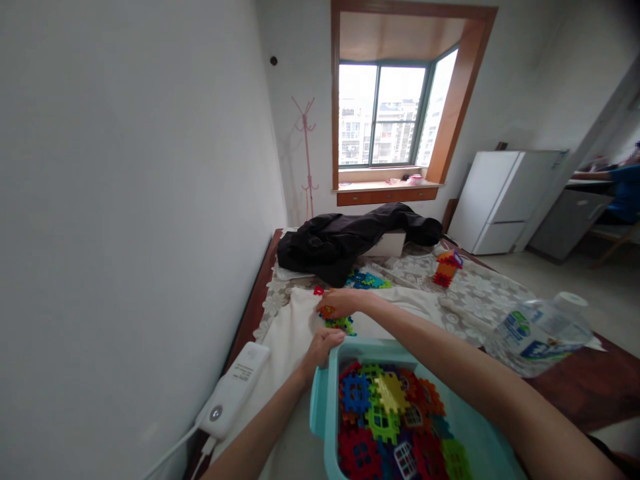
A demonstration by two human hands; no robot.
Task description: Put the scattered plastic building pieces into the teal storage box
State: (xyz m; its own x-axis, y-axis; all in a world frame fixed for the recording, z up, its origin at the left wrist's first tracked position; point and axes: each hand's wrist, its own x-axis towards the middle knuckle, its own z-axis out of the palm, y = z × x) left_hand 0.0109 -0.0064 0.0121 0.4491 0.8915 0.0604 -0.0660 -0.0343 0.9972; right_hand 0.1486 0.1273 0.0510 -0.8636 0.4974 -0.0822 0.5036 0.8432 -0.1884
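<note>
A teal plastic bin (327,400) stands in front of me, filled with interlocking plastic building blocks (383,423) in red, blue, yellow, green and orange. My left hand (323,348) is closed over the bin's far left corner. Reaching across the bin, my right hand (343,303) is on the white cloth, its fingers curled down at an orange-red building block (327,311). Green and blue blocks (344,325) lie just under that hand, partly hidden by it. A small red piece (319,291) lies just beyond the fingers.
Blue and green joined blocks (369,280) lie by a black cloth (340,240). An orange block house (447,268) stands farther right. A large clear plastic bottle (543,337) lies at right, a white power strip (243,380) at left by the wall. A person in blue (625,190) is at far right.
</note>
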